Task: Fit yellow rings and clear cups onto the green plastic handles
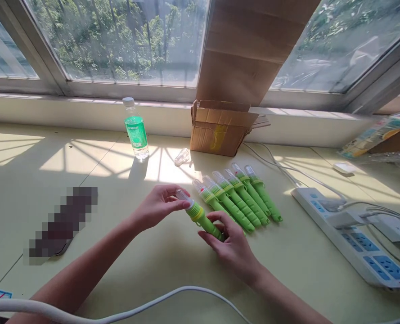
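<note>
I hold a green ribbed tool [201, 218] with a clear cap between both hands, just above the pale table [166, 270]. My left hand [159, 207] pinches the clear cap end. My right hand [231, 245] grips the green handle end from below. Right beside it, a row of several identical green tools [243, 198] with clear caps lies side by side on the table. One loose clear cap [182, 156] lies farther back.
A green-labelled water bottle [136, 130] stands at the back. An open cardboard box [220, 128] sits by the window sill. A white and blue power strip [355, 238] with plugs lies at right. A white cable [119, 310] runs along the near edge. A blurred dark object [63, 225] lies at left.
</note>
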### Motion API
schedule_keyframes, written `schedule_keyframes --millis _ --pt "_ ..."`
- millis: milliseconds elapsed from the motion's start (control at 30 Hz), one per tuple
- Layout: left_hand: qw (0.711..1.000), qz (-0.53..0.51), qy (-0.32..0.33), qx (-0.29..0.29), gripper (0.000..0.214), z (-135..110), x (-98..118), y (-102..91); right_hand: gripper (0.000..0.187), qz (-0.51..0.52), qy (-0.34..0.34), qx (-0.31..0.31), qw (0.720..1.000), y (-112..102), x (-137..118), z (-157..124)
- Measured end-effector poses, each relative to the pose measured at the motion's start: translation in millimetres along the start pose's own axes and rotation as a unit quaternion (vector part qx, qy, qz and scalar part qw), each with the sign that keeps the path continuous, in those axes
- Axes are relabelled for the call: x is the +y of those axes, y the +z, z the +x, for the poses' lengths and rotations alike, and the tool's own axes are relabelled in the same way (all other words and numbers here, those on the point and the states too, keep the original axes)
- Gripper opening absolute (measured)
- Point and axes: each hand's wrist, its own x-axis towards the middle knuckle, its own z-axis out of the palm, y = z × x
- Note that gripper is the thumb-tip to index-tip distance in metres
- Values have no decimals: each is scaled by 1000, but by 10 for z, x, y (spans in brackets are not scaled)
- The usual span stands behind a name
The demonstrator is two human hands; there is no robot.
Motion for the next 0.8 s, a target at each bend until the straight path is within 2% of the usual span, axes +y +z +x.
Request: schedule_keyframes --millis 100,200,300,333,367,400,467,567,667,800 --pt "1000 -10 10 -13 26 -10 29 2 23 58 22 -33 998 -16 -16 22" --pt "999 11 26 -41 35 28 111 -43 25 85 0 -52 995 -37 -48 49" --pt "994 64 44 -76 48 237 161 -172 25 92 -33 -49 994 -47 -69 59" --pt "992 110 52 -37 50 351 149 -227 24 90 -40 -41 994 -47 -72 57" --pt "981 183 49 34 50 481 118 -283 24 87 -43 -33 995 -47 -74 54" --pt "952 278 38 121 48 618 66 -335 24 84 -44 -26 995 -47 -73 49" --pt "922 335 20 194 45 883 -87 -416 24 81 -39 -19 996 -44 -68 40" --pt "884 397 -9 248 43 1169 -367 -459 24 77 -39 -28 996 -38 -52 30" --pt "855 436 -23 280 37 1304 -584 -446 23 66 -46 -42 996 -34 -37 24" --pt "846 445 -10 295 23 1362 -674 -464 23 55 -54 -38 996 -44 -27 27"
